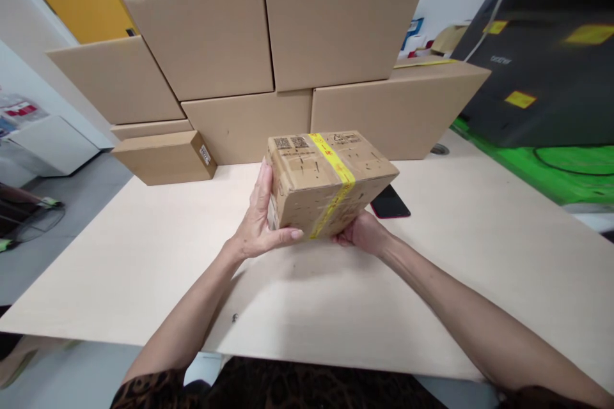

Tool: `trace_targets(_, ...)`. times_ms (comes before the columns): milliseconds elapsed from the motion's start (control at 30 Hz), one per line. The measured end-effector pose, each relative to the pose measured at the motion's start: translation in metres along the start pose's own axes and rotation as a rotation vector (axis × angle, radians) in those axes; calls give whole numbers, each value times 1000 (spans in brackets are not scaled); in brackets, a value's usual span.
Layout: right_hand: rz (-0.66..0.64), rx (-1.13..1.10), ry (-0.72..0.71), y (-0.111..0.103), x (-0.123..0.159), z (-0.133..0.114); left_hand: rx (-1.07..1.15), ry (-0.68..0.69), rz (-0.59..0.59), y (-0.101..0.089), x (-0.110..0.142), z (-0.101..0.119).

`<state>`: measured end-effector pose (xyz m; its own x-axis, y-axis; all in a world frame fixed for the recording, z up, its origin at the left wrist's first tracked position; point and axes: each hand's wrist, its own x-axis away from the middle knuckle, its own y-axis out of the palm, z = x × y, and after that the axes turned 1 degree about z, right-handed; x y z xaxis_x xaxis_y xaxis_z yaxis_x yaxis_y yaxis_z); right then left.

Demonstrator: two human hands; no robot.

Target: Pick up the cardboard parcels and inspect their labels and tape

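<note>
A small brown cardboard box (326,179), sealed with a strip of yellow tape and printed with barcodes on top, is held tilted above the pale table (144,255). My left hand (261,220) grips its left side, thumb along the lower front edge. My right hand (362,233) supports it from underneath at the lower right, fingers mostly hidden by the box.
A wall of large cardboard boxes (268,45) is stacked along the table's far edge, with a smaller flat box (163,156) at the left. A dark phone (389,203) lies behind the held box. A black printer (551,57) stands on a green mat at right.
</note>
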<state>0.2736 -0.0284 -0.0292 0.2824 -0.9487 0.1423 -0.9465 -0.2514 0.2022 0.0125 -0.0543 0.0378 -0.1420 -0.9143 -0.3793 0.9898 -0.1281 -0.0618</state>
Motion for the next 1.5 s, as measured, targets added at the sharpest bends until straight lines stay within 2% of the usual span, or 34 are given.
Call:
trace_targets(67,-57,-22,69,-1,1,1,-67,12,-103,-1,1,-1)
trace_targets(133,-90,-62,138,-2,2,3,-118,45,-147,-2,2,-3)
trace_targets(200,-64,-94,149,-3,1,5,-203,149,-154,-2,2,-5)
trace_targets(267,5,-106,95,-2,0,7,-310,313,-129,-3,1,-6)
trace_targets(367,50,-77,-54,-1,-1,5,-486,497,-83,-11,-4,-1)
trace_targets(500,79,51,-285,-11,3,-8,-760,594,11,-25,-10,7)
trace_targets(600,141,285,-557,-23,11,-20,-931,667,48,-27,-12,13)
trace_targets(700,102,616,-807,-28,20,-31,-1018,776,7,-21,-8,21)
trace_targets(833,13,871,-930,-19,33,-43,-1138,866,-132,-5,2,33)
trace_targets(933,-58,897,-1005,-12,39,-51,-1195,857,-253,6,9,36)
trace_targets(1033,-102,912,-1068,-13,41,-56,-1207,848,-307,10,13,36)
trace_targets(1100,-91,930,-1046,-19,39,-55,-1199,826,-326,6,11,36)
trace_targets(1267,-18,835,-896,-37,24,-41,-1140,629,-278,-31,-7,28)
trace_targets(1400,19,728,-869,-40,17,-31,-1017,312,-375,-59,-19,15)
trace_targets(1500,8,687,-866,-40,16,-30,-887,200,-440,-65,-22,7)
